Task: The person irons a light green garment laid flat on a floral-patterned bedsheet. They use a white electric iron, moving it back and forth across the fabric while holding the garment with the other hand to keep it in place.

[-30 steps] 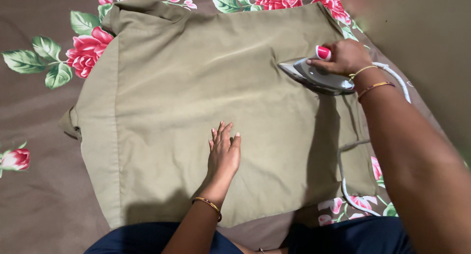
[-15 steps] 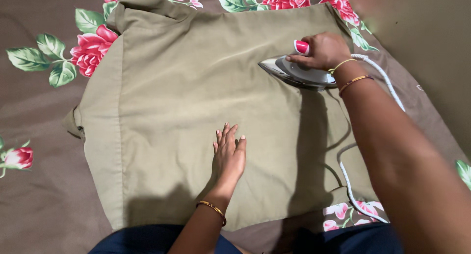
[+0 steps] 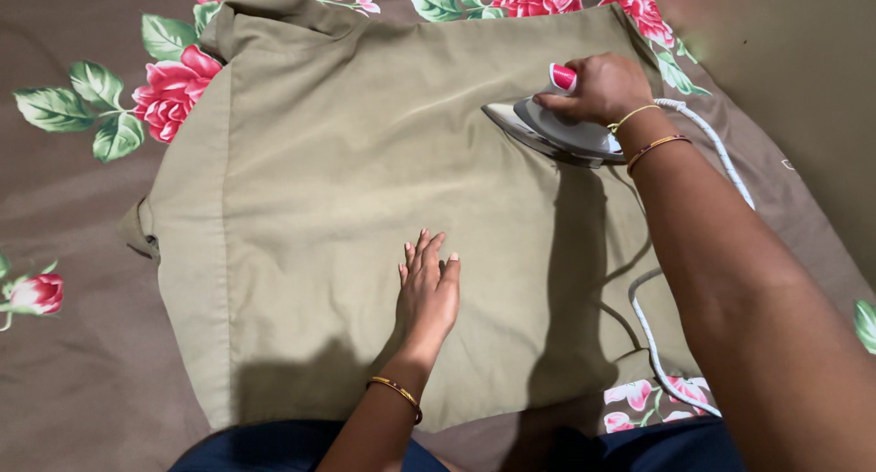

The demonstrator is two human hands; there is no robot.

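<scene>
An olive-green shirt lies spread flat on a brown sheet with red roses. My right hand grips the handle of a white and pink electric iron, whose soleplate rests on the shirt's upper right part, tip pointing left. My left hand lies flat on the cloth near the shirt's lower middle, fingers together and pointing away from me. Both wrists wear thin bangles.
The iron's white cord runs from the iron's back down the right side and loops over the shirt's lower right corner. The shirt's collar is at the top left. My dark blue clothing fills the bottom edge.
The iron slid left across the shirt's upper right part between the first two frames, then stayed almost in place. My left hand stayed flat on the cloth.
</scene>
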